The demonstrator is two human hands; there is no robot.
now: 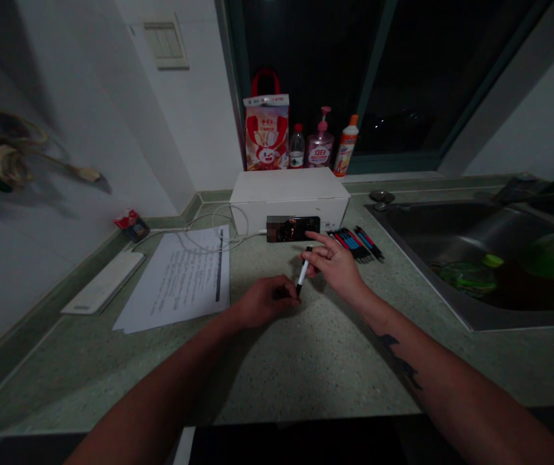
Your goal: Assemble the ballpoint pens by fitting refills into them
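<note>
A white marker pen (pixel 303 272) with black ends is held between my two hands above the counter, tilted with its lower end toward me. My left hand (pixel 268 301) pinches the black lower end with thumb and fingers. Around the upper part, my right hand (pixel 335 263) grips the pen between thumb and curled fingers, while its index finger stretches forward to the phone's screen. The phone (pixel 301 228) leans on its long side against a white box (pixel 287 187), a white cable plugged into its left end. Whether the fingertip touches the screen I cannot tell.
Several dark pens or refills (pixel 354 244) lie right of the phone. Printed sheets (pixel 180 278), a white power bank-like slab (pixel 105 284) and a small red-and-black packet (pixel 132 225) are left. A steel sink (pixel 432 284) is right. Bottles (pixel 320 145) and a bag (pixel 266 135) stand behind the box.
</note>
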